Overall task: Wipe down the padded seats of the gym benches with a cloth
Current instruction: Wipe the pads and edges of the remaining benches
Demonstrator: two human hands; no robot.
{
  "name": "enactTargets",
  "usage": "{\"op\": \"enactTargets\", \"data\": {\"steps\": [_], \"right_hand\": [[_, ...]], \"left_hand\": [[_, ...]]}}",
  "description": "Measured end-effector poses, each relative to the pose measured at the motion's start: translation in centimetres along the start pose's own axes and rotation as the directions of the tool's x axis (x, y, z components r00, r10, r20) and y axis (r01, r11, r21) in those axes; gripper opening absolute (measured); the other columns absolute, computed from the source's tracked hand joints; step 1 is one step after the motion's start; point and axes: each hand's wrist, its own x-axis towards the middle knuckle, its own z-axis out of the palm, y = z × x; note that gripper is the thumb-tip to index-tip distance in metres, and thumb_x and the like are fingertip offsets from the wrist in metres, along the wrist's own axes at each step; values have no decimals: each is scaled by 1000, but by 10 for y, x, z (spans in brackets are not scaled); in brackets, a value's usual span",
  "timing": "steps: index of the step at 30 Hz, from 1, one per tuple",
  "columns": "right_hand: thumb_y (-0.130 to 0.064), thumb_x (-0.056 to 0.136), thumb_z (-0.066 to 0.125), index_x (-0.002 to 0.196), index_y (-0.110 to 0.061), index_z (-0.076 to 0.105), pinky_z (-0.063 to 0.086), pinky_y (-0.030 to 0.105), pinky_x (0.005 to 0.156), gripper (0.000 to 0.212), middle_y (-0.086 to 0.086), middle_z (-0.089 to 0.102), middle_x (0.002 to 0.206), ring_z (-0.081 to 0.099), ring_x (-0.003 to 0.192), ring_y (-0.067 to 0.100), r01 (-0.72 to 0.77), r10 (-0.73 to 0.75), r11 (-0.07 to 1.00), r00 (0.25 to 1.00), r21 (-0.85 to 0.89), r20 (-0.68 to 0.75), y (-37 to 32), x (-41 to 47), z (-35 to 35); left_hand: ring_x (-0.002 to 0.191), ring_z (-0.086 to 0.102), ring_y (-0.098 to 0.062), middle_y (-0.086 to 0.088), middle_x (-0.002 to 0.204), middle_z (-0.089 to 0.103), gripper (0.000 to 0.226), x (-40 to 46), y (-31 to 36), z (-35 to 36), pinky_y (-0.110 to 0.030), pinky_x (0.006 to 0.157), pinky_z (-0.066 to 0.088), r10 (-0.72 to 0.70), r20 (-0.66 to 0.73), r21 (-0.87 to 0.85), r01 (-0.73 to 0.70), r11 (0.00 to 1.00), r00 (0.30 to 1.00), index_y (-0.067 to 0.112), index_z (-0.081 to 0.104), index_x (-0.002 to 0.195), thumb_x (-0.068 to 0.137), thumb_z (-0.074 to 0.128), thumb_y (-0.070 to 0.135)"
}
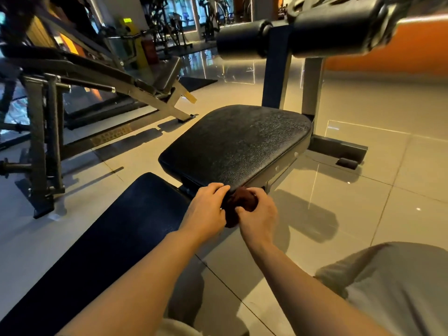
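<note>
- seat (238, 141) sits mid-frame, black and textured, with a longer pad (116, 229) at lower left
- left hand (208, 209) and right hand (258, 218) both curled around the cloth
- cloth (242, 202), dark reddish, bunched up right at the seat's near edge

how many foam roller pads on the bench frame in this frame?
2. The left roller pad sits left of the blue upright post; the right roller pad sits to its right, running toward the top right corner. Others may be hidden out of view.
</note>
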Motion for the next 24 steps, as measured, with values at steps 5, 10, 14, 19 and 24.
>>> {"op": "enactTargets", "data": {"steps": [5, 10, 14, 19, 24], "right_hand": [[-12, 77, 67, 97, -17, 52, 45, 34, 74, 26, 7, 58, 93, 55, 87, 25, -14, 6, 994, 997, -106, -76, -18, 30, -14], [-18, 83, 64, 106, -16, 56, 42, 28, 78, 24, 4, 54, 100, 50, 88, 18, 149, -93, 955, 971, -255, 219, -11, 3, -5], [-10, 77, 65, 89, -15, 58, 46, 32, 69, 14, 4, 59, 85, 55, 80, 21, -5, 23, 982, 995, -191, 93, -7, 21, -7], [-7, 82, 59, 100, -15, 59, 42, 29, 76, 20, 5, 55, 98, 53, 88, 21, -130, 128, 983, 991, -129, -27, -8, 23, 2], [-6, 77, 59, 92, -15, 58, 50, 41, 82, 17, 9, 58, 95, 56, 86, 23, -117, 118, 992, 993, -38, 31, 2, 0, 22]], "left_hand": [[131, 28, -13, 8, 145, 33, 58, 3, -11, 6, -25, 103, 34, 23, -55, -58, -27, 998, 998, 24, 35, 147, 94, 55, 12], [140, 19, -13, 7, 153, 25, 67, -2, -18, 11, -32, 110, 32, 61, -29, -42, -62, 997, 998, 25, 28, 151, 92, 58, 15], [145, 11, -13, 9, 159, 15, 72, -9, -23, 13, -34, 116, 23, 93, 13, -33, -93, 995, 996, 28, 20, 153, 93, 58, 15], [142, 17, -10, 11, 156, 23, 65, -5, -17, 15, -30, 113, 25, 41, -57, -86, -46, 995, 998, 28, 28, 150, 93, 57, 15], [133, 27, -6, 14, 150, 34, 61, -2, -17, 14, -25, 106, 31, 20, -109, -125, -33, 992, 994, 31, 40, 144, 90, 58, 10]]}}
